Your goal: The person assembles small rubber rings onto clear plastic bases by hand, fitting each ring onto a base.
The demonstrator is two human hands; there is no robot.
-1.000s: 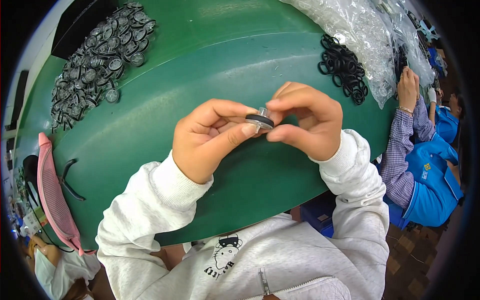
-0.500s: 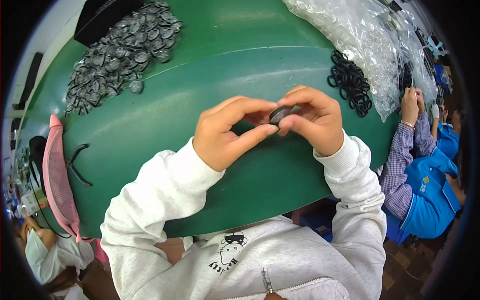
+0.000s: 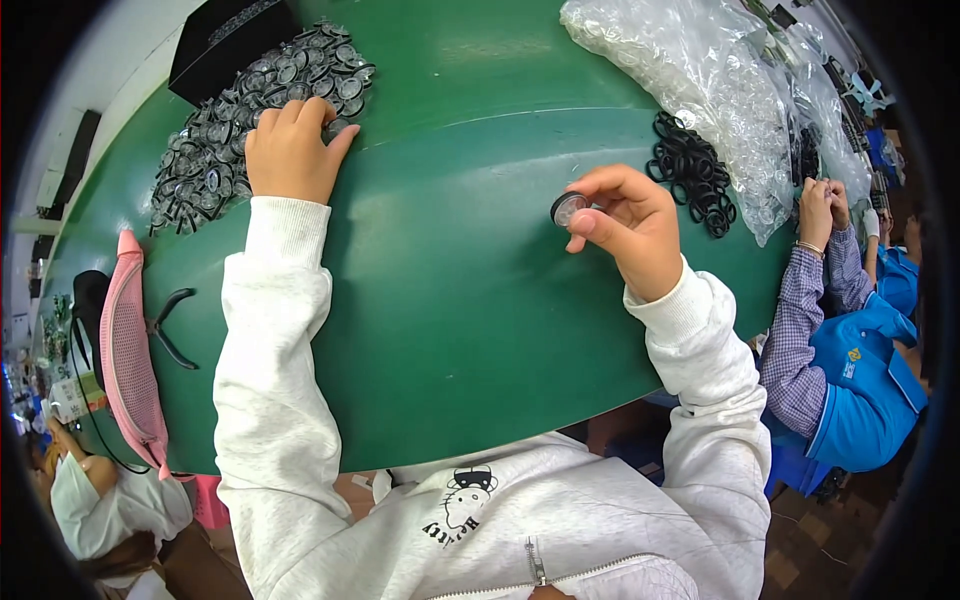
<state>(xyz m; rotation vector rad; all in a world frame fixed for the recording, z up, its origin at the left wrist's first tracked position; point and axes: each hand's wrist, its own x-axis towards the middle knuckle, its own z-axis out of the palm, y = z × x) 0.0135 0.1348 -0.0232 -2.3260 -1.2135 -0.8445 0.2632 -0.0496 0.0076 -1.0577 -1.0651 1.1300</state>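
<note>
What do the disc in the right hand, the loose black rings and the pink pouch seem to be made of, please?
Disc: likely clear, glossy plastic, as its face is see-through; its dark rim could be rubber. Black rings: perhaps rubber, judging by their dull, dark look. Pink pouch: apparently matte mesh fabric, given its finely textured panel.
</note>
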